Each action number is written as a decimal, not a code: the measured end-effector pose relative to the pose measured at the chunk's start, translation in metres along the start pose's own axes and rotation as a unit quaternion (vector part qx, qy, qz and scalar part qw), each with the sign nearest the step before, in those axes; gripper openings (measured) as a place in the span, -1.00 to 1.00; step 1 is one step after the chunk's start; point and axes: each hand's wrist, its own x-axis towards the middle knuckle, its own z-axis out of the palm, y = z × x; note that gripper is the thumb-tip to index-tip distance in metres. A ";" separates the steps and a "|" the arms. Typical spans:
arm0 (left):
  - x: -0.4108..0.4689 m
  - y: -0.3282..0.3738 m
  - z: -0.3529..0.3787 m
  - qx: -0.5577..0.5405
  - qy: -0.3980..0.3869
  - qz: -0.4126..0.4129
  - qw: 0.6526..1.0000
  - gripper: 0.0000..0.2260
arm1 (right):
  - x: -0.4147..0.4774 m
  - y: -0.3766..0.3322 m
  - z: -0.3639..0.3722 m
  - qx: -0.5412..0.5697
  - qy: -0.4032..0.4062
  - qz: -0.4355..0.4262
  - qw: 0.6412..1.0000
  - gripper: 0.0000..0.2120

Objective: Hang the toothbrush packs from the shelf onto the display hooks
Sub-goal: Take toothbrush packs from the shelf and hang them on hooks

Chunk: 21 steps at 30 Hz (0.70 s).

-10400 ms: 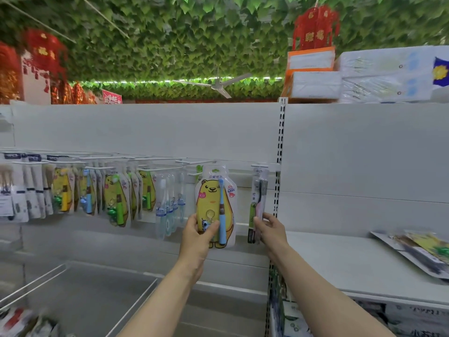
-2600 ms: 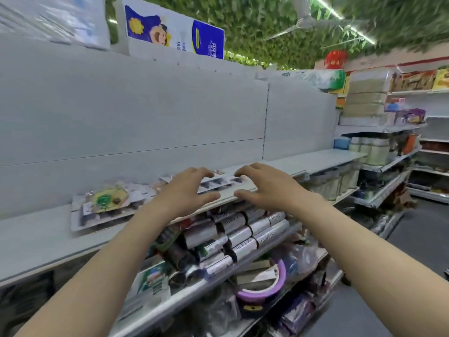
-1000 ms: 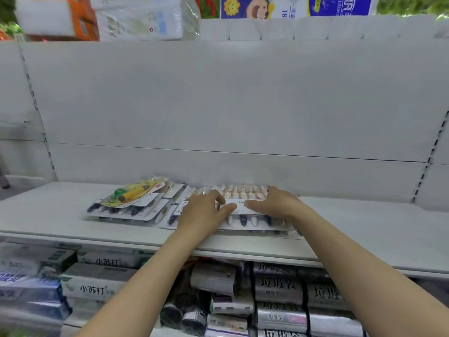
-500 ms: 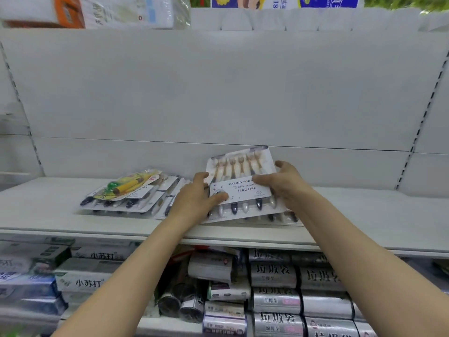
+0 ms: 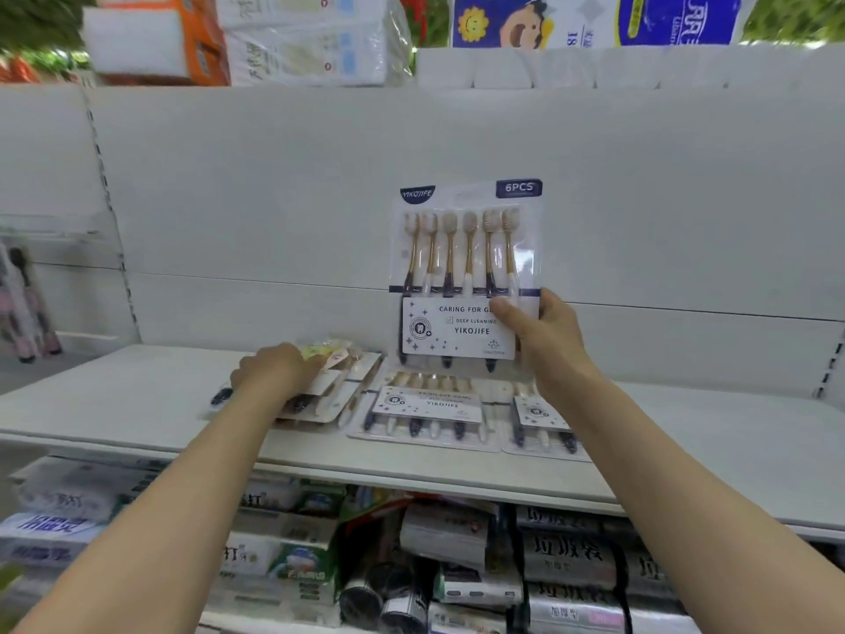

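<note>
My right hand [image 5: 544,340] holds a six-piece toothbrush pack [image 5: 462,267] upright above the white shelf [image 5: 137,404], gripping its lower right corner. The pack has gold-handled brushes and a white label card. My left hand [image 5: 274,372] rests on a stack of packs [image 5: 329,391] lying flat at the shelf's left, fingers curled over a yellow-topped pack. Two more six-piece packs [image 5: 425,411] lie flat on the shelf below the raised one, the right one [image 5: 539,418] partly hidden by my right forearm. Hanging packs [image 5: 23,304] show blurred at the far left edge.
A white back panel [image 5: 640,199] rises behind the shelf. Tissue and paper packs [image 5: 283,38] sit on top of the unit. Below the shelf lie rolls of bin bags [image 5: 567,560] and boxed goods [image 5: 274,560].
My right hand has lifted the six-piece pack off the pile and stood it upright. My left hand let go of it and moved left onto the other stack.
</note>
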 end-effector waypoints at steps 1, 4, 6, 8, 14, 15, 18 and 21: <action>0.001 -0.001 0.002 0.000 0.001 0.005 1.000 -0.44 | 0.000 0.001 0.003 -0.004 -0.004 -0.006 1.000 -0.76; 0.001 -0.002 0.002 0.002 0.021 0.011 1.000 -0.41 | -0.001 0.003 0.012 -0.006 -0.013 -0.010 1.000 -0.75; -0.001 -0.003 -0.001 -0.008 0.046 0.007 0.999 -0.31 | -0.003 0.005 0.016 -0.006 -0.012 -0.008 1.000 -0.74; -0.006 -0.004 -0.005 -0.033 0.095 0.010 0.995 -0.21 | -0.005 0.004 0.019 -0.006 -0.010 -0.008 1.000 -0.75; -0.027 -0.011 -0.022 -0.242 0.174 0.034 0.954 -0.25 | -0.014 -0.004 0.023 0.012 -0.001 -0.027 1.000 -0.78; -0.030 -0.017 -0.023 -0.293 0.165 0.034 0.941 -0.31 | -0.017 -0.007 0.023 0.020 -0.004 -0.030 0.999 -0.76; -0.047 -0.036 -0.026 -0.444 0.132 0.029 0.886 -0.48 | -0.027 -0.018 0.027 0.046 -0.016 -0.046 0.998 -0.70; -0.074 -0.054 -0.034 -0.527 0.125 0.038 0.840 -0.65 | -0.040 -0.025 0.038 0.040 -0.031 -0.072 0.996 -0.70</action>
